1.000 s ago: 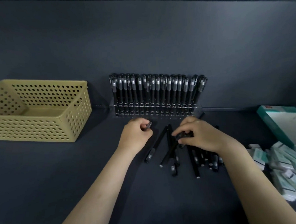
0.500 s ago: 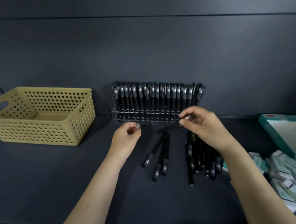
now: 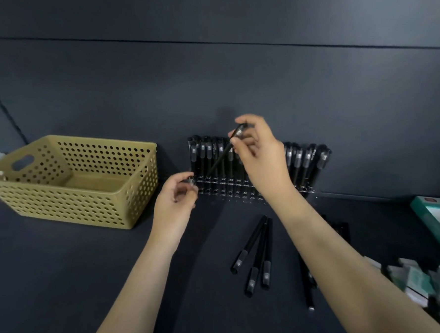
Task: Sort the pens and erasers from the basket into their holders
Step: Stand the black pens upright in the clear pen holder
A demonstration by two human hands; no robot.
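On the bench [image 3: 66,278], the pen holder [image 3: 228,190] is crowded, so with the fingers [image 3: 238,140] of your right hand [image 3: 262,158] pinching the pen [image 3: 221,156] slanted over its left end, and your left hand [image 3: 174,202] pinching what looks like a second pen [image 3: 191,180], the tip may miss its hole and topple neighbours.

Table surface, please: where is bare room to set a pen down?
Free: the table in front of the basket, left of the left forearm; also between the forearms, short of the loose pens. Crowded: the right side, with erasers and box.
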